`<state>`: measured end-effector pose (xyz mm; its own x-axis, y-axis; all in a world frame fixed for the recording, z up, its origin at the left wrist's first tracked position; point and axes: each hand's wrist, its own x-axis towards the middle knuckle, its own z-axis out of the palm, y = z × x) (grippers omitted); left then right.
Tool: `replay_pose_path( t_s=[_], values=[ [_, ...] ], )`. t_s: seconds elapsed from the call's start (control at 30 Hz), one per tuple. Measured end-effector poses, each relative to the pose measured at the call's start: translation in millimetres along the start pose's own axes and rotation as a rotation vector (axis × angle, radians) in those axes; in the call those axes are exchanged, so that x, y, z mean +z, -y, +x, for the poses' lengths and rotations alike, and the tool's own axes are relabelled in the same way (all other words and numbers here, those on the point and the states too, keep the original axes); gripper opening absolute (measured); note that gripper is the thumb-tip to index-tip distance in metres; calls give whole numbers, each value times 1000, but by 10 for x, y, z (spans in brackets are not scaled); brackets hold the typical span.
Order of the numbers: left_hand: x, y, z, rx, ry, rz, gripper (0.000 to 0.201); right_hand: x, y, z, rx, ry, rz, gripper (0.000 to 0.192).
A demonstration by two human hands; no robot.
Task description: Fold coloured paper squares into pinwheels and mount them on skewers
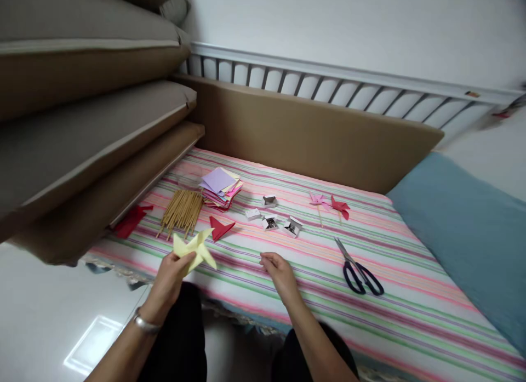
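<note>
While the left hand [170,278] grips a yellow paper pinwheel [200,246], thumb laid over the paper, above the near part of a striped cloth [320,275], the right hand [282,278] reaches forward with fingers bent and tips close together; whether they pinch something small, I cannot tell. Scissors [356,269] lie to its right. Just beyond the yellow pinwheel is a folded red paper [221,228]. Farther on, two small uncovered white boxes [293,227] hold dark, shiny bits too small to identify; a third box [269,201] stands behind them, contents unclear. To the left lie a bundle of sticks [181,211] and, behind it, stacked coloured paper [219,182]; to the right, pink [318,199] and red pinwheels [340,206] on sticks. A brown panel [308,127] stands beyond.
</note>
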<state>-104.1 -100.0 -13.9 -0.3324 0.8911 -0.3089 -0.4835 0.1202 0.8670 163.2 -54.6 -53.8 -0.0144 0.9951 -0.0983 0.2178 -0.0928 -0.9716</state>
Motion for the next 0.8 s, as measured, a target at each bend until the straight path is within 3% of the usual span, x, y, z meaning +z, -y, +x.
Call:
replay_pose_path(
  t_s=[0.07, 0.13, 0.4, 0.57, 0.8],
  values=[
    [-257, 51, -122, 7, -53, -80, 34, 91, -67, -67, -14, 8, -58, 27],
    [-394, 91, -198, 23, -63, -142, 36, 189, -84, -100, -23, 4, -101, 22],
    [-485, -1, -185, 128, -84, -165, 34, 583, 120, -92, -39, 83, -215, 18],
    [-649, -28, -206, 165, -170, -191, 30, 1131, 354, -35, 43, 244, -234, 13],
    [-725, -80, -240, 150, -197, -198, 23, 2019, 626, 441, 358, 332, -254, 30]
  ],
)
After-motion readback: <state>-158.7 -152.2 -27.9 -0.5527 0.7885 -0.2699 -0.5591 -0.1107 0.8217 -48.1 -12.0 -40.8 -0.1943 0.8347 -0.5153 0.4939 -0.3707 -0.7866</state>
